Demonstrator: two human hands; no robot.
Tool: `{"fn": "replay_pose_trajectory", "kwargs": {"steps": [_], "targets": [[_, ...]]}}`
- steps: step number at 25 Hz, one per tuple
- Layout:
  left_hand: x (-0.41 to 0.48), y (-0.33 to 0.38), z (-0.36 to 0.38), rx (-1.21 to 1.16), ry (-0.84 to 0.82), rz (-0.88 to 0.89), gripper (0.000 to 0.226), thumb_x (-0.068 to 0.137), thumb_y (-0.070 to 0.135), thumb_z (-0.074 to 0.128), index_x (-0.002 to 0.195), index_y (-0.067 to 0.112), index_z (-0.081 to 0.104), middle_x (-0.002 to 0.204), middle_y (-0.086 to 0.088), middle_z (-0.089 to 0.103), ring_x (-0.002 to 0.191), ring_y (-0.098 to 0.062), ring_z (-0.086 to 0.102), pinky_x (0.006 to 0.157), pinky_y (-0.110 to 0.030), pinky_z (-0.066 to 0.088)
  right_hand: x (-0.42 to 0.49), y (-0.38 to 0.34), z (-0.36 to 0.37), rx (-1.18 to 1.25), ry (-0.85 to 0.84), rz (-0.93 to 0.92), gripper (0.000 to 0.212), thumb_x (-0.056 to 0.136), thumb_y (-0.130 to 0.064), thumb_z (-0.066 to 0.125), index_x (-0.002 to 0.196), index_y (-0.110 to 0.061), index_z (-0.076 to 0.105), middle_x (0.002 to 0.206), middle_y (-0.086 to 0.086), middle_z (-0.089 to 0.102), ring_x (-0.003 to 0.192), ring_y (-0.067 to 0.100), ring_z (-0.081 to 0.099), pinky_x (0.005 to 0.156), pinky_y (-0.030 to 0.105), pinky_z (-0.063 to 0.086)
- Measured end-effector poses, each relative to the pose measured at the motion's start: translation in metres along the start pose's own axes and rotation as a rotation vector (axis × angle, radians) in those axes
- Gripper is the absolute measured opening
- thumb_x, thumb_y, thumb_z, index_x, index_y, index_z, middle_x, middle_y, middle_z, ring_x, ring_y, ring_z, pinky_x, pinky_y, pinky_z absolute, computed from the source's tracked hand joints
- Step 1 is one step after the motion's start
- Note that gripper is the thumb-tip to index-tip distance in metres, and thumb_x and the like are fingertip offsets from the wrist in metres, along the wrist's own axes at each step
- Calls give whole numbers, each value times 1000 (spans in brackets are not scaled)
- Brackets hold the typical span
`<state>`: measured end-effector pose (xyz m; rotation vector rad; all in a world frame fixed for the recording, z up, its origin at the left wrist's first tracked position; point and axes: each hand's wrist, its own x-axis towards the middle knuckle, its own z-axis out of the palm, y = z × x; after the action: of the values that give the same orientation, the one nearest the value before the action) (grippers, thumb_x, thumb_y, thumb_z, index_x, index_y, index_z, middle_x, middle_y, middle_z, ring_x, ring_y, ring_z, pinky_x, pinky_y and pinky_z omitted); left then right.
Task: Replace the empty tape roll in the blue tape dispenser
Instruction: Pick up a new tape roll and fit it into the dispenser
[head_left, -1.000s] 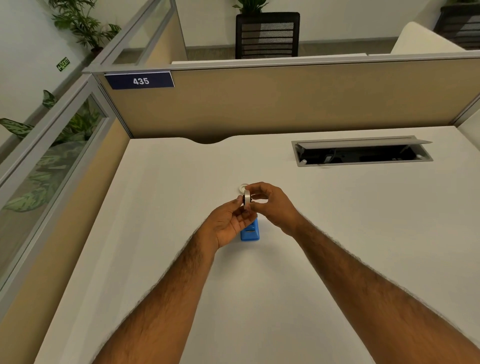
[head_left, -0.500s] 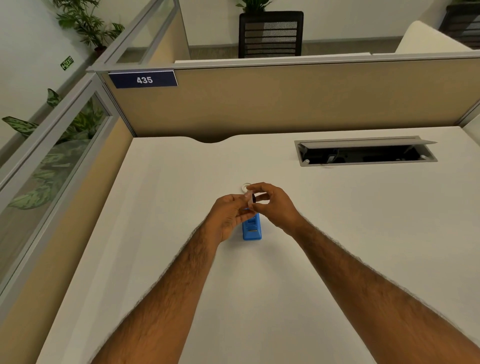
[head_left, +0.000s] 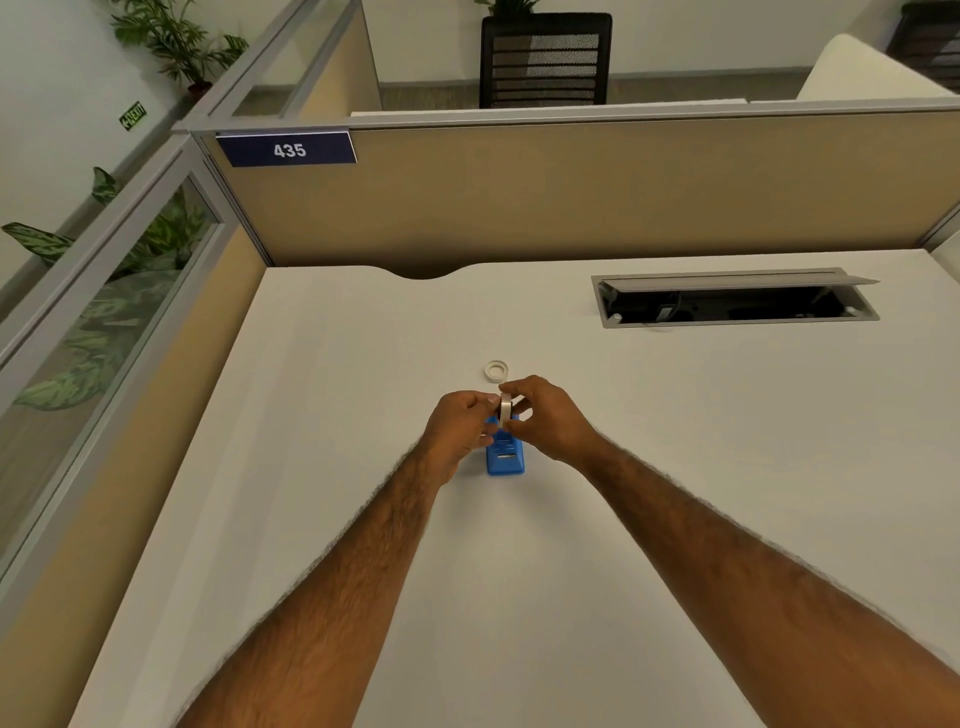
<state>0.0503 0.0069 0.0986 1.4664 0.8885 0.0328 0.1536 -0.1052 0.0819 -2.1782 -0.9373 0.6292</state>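
Note:
A blue tape dispenser (head_left: 505, 457) lies on the white desk (head_left: 675, 467), its far end hidden under my hands. Just above that end I hold a pale tape roll (head_left: 505, 405) on edge. My right hand (head_left: 545, 415) pinches the roll from the right, and my left hand (head_left: 460, 428) closes on it from the left with the fingertips touching its side. A small white ring, the other roll (head_left: 496, 370), lies flat on the desk just beyond my hands.
An open cable tray (head_left: 735, 301) is sunk in the desk at the back right. Beige cubicle partitions (head_left: 571, 192) wall the desk at the back and on the left. A black chair (head_left: 545, 60) stands beyond the back partition.
The roll in my hands has turned back on edge and shows between the fingers again. My hands stay over the dispenser's far end; the white ring behind them has come into fuller view.

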Motion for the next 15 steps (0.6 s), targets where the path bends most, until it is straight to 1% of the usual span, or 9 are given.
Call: {"fn": "replay_pose_trajectory", "kwargs": {"steps": [1,2,4,5,6,8,10,12,15], "targets": [[0,-2,0,40,11,17,20,101,28,53,106,16,68,114,-10,71,93,-18,69,74,-26,56,1,3,3,-28,-11,1,53,82,-11,75,132,-11,57,130,9,58,104,22,63,89,29,51],[1,-4,-1,90,20,41,20,102,26,51,107,17,68,116,-10,71,97,-20,68,78,-29,56,2,6,5,-46,-19,-1,52,82,-11,75,131,-11,57,130,9,58,105,22,62,90,29,50],[2,-9,-2,208,37,102,26,102,19,47,116,14,69,120,-9,69,108,-23,65,95,-39,54,4,11,8,-70,-24,-9,51,83,-12,74,131,-13,56,131,8,57,107,21,60,88,26,48],[3,-12,-3,259,39,130,28,102,16,46,120,14,68,122,-8,68,112,-24,63,100,-40,51,4,14,10,-82,-23,-12,50,84,-13,74,131,-13,56,131,7,57,108,20,59,87,25,46],[3,-15,-4,304,39,153,30,103,13,45,123,14,67,125,-7,67,115,-23,61,103,-39,49,4,17,12,-93,-21,-13,50,84,-14,73,131,-14,56,131,6,57,108,20,58,86,24,45],[4,-19,-4,380,36,182,32,102,10,45,126,14,65,130,-6,65,117,-21,59,101,-28,44,5,23,15,-106,-17,-9,48,84,-17,73,130,-15,57,131,6,58,108,19,58,86,23,43],[5,-22,-5,422,55,181,33,101,8,49,129,14,64,132,-5,63,117,-18,58,97,-24,39,6,26,18,-117,-17,0,49,84,-18,73,130,-16,57,132,5,59,111,19,57,88,24,43],[7,-24,-6,430,88,157,34,99,10,56,132,15,61,133,-5,61,118,-20,57,98,-25,41,8,27,20,-138,-20,-4,50,83,-19,74,131,-18,57,133,3,59,113,19,56,90,25,42],[8,-27,-5,418,94,106,40,95,14,63,135,14,58,135,-7,60,119,-24,59,103,-33,47,11,30,24,-166,-14,-5,50,83,-21,74,131,-20,57,134,2,59,117,19,53,90,23,37]]}}
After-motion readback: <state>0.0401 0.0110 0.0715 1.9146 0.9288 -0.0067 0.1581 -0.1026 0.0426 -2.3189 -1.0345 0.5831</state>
